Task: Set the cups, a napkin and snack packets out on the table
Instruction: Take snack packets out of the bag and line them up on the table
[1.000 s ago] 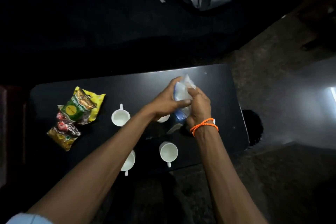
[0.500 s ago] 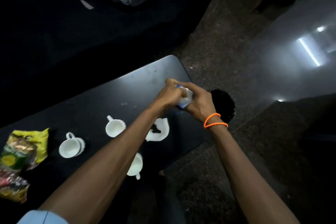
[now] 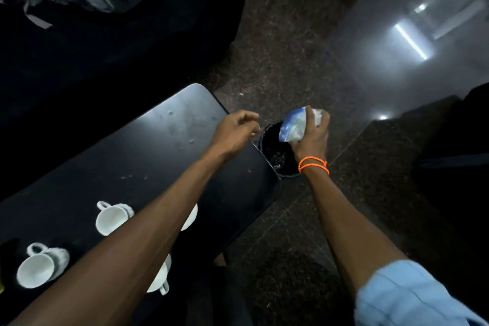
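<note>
gripping a blue-and-clear packet (image 3: 293, 126), right hand (image 3: 312, 137) shows no legible writing.

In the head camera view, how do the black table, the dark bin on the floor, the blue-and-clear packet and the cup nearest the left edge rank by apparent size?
Largest to smallest:
1. black table
2. dark bin, partly hidden by the table and right hand
3. and 4. cup and blue-and-clear packet: they look alike, and the cup is nearer the camera, so I leave them unranked.

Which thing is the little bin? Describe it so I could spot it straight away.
Find the black table and follow it to its far right corner. Just off that corner, on the speckled floor, stands a small round black bin, partly under the right hand holding a blue-and-clear packet. Unlike the white cups, it is dark and sits off the table.
</note>
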A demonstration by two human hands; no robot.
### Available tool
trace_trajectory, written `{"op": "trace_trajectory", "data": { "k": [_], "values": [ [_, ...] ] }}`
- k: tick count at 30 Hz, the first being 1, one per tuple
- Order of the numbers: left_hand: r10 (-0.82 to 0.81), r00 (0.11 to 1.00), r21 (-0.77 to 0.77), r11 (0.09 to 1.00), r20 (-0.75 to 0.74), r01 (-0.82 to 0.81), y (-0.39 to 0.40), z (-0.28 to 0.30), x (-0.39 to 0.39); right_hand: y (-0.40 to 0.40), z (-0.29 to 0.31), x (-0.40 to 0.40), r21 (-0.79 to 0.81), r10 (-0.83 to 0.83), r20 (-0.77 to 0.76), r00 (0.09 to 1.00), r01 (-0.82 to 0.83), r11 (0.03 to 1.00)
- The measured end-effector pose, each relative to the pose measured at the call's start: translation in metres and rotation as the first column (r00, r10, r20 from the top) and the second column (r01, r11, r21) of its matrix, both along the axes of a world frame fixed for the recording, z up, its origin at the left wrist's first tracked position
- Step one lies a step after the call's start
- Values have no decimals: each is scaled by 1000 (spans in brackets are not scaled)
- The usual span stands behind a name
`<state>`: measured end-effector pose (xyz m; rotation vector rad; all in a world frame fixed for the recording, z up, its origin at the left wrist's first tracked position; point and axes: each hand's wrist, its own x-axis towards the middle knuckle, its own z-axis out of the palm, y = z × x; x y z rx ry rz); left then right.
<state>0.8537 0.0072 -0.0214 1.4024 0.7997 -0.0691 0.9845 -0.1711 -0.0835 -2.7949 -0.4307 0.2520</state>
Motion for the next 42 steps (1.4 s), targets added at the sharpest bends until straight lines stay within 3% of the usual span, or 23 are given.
{"op": "trace_trajectory", "data": {
  "k": [2,4,11,17,23,27,30,32,36,42],
  "values": [
    [3,1000,10,1000,28,-4,1,-6,1,-5,-21,14,-196,-19,-228,973,-26,980],
    [-7,998,6,1000,64,6,6,-9,-1,-8,-35,23,-267,-90,-310,947,5,964],
    [140,986,40,989,92,-144,44,-9,-30,23,-31,3,-148,43,-273,961,-87,985],
    [382,917,51,919,114,-390,106,6,-106,126,-1,-49,26,201,-259,945,-201,979],
    [671,735,106,727,97,-678,159,13,-255,253,31,-172,290,463,-175,869,-404,868],
    [837,540,149,526,82,-837,174,8,-373,307,47,-287,425,639,-244,730,-511,747],
    [927,375,347,350,6,-870,173,-2,-457,331,47,-373,428,723,-352,595,-584,689],
    [952,301,519,285,-55,-806,169,-11,-506,341,42,-424,407,755,-433,494,-640,652],
    [939,313,659,324,-140,-679,164,-32,-570,352,18,-511,344,753,-579,313,-743,574],
    [922,363,612,364,-131,-703,167,-53,-597,359,-18,-583,253,632,-678,376,-687,681]
  ]
}}
